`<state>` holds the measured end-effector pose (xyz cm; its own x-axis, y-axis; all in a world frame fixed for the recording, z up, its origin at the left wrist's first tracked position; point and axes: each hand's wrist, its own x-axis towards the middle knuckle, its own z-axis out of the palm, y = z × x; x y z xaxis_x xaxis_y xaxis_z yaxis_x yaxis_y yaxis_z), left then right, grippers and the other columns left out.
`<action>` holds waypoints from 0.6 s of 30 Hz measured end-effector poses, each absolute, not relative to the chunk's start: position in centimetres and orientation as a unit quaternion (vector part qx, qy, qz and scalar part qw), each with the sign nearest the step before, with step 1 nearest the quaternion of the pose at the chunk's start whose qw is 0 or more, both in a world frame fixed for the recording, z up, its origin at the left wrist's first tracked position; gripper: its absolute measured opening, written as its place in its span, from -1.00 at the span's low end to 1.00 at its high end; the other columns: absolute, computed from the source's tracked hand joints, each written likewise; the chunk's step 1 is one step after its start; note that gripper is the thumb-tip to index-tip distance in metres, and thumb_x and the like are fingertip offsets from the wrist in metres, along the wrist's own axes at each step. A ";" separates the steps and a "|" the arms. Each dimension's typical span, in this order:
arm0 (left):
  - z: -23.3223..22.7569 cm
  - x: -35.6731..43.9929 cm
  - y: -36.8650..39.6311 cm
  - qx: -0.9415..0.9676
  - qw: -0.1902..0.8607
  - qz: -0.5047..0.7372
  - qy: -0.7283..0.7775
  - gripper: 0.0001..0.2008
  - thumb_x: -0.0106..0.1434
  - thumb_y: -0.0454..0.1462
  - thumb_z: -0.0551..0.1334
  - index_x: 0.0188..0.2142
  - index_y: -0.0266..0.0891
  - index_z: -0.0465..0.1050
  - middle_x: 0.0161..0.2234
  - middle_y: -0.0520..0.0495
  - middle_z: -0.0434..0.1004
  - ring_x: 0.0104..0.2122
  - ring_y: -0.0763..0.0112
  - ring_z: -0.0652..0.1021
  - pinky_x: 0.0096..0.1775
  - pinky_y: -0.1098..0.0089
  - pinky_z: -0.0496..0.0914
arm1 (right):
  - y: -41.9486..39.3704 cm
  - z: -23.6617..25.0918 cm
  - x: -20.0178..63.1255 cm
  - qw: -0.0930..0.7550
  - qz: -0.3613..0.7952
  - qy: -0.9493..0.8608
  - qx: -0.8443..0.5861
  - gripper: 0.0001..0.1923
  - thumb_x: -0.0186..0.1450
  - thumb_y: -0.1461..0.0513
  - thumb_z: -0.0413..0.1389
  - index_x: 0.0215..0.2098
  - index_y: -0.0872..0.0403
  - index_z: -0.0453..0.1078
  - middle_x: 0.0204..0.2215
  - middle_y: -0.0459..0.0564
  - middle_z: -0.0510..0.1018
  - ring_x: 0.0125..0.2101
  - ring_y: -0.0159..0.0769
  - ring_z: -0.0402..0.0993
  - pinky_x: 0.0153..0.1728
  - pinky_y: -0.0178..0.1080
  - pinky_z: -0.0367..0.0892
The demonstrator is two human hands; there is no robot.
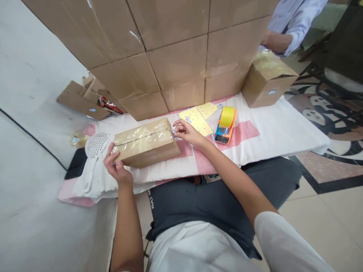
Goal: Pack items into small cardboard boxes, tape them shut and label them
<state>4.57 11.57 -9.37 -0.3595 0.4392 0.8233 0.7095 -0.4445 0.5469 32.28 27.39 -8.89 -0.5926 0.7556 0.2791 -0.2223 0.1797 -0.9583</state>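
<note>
Head view: my left hand (pixel 117 166) clamps the near left end of the taped carton (pixel 146 142) — thumb and fingers wrapped on its corner. The carton lies flat on the pink-and-white cloth (pixel 263 132), right before me. My right hand (pixel 187 132) pinches a small sticker (pixel 175 133) at the carton's right end. Top seam looks taped already, I'd say; the sticker isn't pressed flat yet. Count — one carton in my grip, one yellow sticker sheet (pixel 198 118), one tape dispenser (pixel 226 124), one second sealed box (pixel 266 79) farther right, one white scoop (pixel 95 151) left. Behind, a wall of stacked cartons (pixel 170 49); another person's sleeve (pixel 295 19) top right.
</note>
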 end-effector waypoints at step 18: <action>-9.4 5.6 11.9 -0.533 0.117 -0.667 -0.508 -0.85 0.40 -0.16 0.08 -0.17 -0.16 0.32 0.19 -0.30 0.49 0.30 -0.04 0.42 0.32 -0.21 0.18 | 22.2 -9.8 33.6 0.428 0.586 -0.620 -0.299 -0.56 0.32 0.24 0.12 0.14 -0.01 0.57 -0.24 -0.06 0.68 -0.27 -0.30 0.50 -0.12 -0.19 0.40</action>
